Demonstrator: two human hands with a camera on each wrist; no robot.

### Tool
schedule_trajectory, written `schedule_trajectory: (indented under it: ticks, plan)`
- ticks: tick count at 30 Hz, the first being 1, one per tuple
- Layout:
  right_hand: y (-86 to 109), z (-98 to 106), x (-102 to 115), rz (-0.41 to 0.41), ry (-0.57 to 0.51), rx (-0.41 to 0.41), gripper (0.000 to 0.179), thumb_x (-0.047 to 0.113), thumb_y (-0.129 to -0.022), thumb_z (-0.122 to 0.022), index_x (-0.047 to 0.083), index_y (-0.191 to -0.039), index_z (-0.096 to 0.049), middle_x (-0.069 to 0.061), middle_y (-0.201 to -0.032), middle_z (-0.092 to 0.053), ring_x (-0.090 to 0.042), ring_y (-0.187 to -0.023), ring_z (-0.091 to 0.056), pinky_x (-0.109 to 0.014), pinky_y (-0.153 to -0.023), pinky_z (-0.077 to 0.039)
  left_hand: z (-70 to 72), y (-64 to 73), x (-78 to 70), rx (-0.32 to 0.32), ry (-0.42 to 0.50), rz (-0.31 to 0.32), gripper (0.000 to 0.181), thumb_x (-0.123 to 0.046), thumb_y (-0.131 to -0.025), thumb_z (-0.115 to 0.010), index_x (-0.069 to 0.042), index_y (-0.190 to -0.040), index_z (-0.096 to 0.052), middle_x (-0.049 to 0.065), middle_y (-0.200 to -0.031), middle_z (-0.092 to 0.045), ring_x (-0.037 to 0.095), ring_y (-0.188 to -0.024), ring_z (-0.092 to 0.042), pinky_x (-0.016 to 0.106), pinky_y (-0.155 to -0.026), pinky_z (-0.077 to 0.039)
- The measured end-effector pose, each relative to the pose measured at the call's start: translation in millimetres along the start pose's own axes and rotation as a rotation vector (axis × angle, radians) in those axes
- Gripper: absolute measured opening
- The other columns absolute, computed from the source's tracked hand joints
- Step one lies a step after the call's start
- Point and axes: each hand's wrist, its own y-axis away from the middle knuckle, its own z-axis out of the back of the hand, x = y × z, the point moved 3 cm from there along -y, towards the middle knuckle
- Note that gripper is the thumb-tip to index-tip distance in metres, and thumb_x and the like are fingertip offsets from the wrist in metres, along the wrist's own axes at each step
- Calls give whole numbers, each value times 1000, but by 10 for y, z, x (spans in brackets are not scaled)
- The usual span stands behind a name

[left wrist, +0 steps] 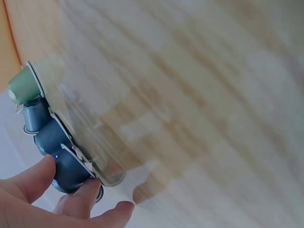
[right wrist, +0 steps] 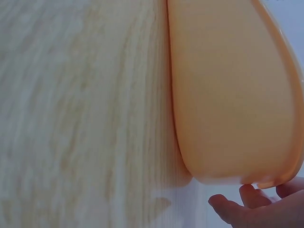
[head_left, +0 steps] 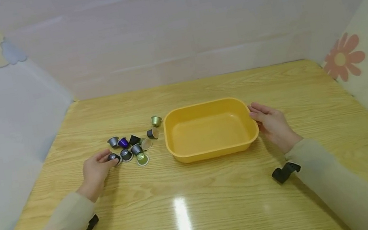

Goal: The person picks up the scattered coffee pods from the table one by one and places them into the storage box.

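Note:
My left hand point(head_left: 95, 172) pinches a dark coffee capsule point(head_left: 113, 156) between thumb and fingers at the near left of a loose group. In the left wrist view, the thumb and a fingertip press on either side of this dark capsule point(left wrist: 71, 172), low by the tabletop. Beside it lie another dark capsule point(head_left: 126, 155), a purple one point(head_left: 123, 143) and a green one point(head_left: 142, 158). My right hand point(head_left: 274, 125) holds the right rim of a yellow plastic basin point(head_left: 213, 154), thumb at the rim and fingers against the outer wall. The basin is bare inside.
More capsules lie tilted or upturned, including a silver one point(head_left: 113, 142) and a light green one point(head_left: 156, 121) close to the basin's left side. Everything rests on a wood-grain table point(head_left: 142, 213), with pale walls behind and at both sides.

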Motion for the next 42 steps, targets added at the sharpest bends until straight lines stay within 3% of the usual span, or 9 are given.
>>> schedule_trajectory:
  ticks: [4,7,12,20,30,37,42]
  plan:
    - [-9,-15,-1,-12,3,1,63,4,-100,-51,5,-154,-21,-9,-159,-20,-13,-138,-35,-14,-90,-46,11,40,-29,-20,15,2,56,-7,-95,-62,4,-145,-38,23,-144,-44,31,-135,-41,38,-109,-36]
    - [-17,-18,2,-13,13,3,61,4,-100,-49,5,-154,-20,-9,-160,-19,-16,-143,-25,-15,-97,-42,13,90,-57,-45,24,-15,56,-10,-95,-63,3,-144,-40,23,-143,-45,29,-133,-44,33,-105,-41]
    - [-17,-22,2,-14,28,-9,60,2,-101,-47,6,-154,-20,-8,-159,-20,-15,-143,-26,-16,-98,-40,-30,191,-152,-50,32,-73,54,-12,-94,-66,4,-141,-45,22,-139,-49,29,-130,-48,33,-103,-42]
    - [-10,-16,-5,-7,46,-16,60,4,-101,-48,8,-154,-21,-6,-159,-22,-15,-142,-27,-10,-83,-48,-184,270,-259,-25,59,-103,51,-13,-94,-66,5,-138,-48,23,-138,-50,30,-129,-48,38,-106,-40]
    - [-5,-8,-3,-14,46,-21,58,6,-101,-47,9,-154,-23,-5,-159,-23,-15,-142,-29,-18,-99,-39,-416,314,-326,14,105,-126,48,-12,-94,-66,4,-137,-51,21,-135,-54,27,-126,-52,34,-103,-43]
    - [-13,-10,-9,-12,50,-27,58,5,-101,-48,8,-154,-24,-6,-158,-24,-15,-141,-30,-17,-96,-42,-516,357,-399,41,117,-125,48,-12,-94,-67,2,-137,-52,19,-135,-55,25,-123,-54,24,-96,-47]
    - [-16,-10,-8,-13,82,-27,58,8,-102,-49,9,-154,-24,-5,-158,-24,-15,-142,-29,-17,-98,-41,-625,341,-466,68,130,-138,49,-13,-93,-67,1,-137,-52,17,-135,-56,25,-121,-56,28,-96,-48]
